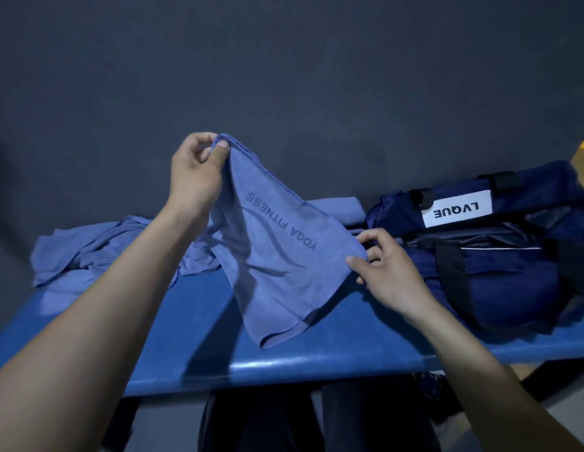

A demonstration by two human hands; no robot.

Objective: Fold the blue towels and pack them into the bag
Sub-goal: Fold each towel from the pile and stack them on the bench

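Note:
A blue towel (277, 256) printed "YOGA FITNESS" hangs above the blue table (316, 347). My left hand (194, 172) pinches its upper corner, raised high. My right hand (386, 272) pinches the towel's right corner, lower and near the bag. The towel's bottom end drapes onto the table. A crumpled heap of blue towels (88, 252) lies at the back left. A folded blue towel (339, 210) lies behind the held one. The navy bag (499, 262) with a white "LVQUE" label sits at the right.
A dark grey wall (284, 76) stands right behind the table. The table's front edge runs across the lower part of the view, with my legs (316, 422) below it. The bag's black straps (450, 265) lie over its top.

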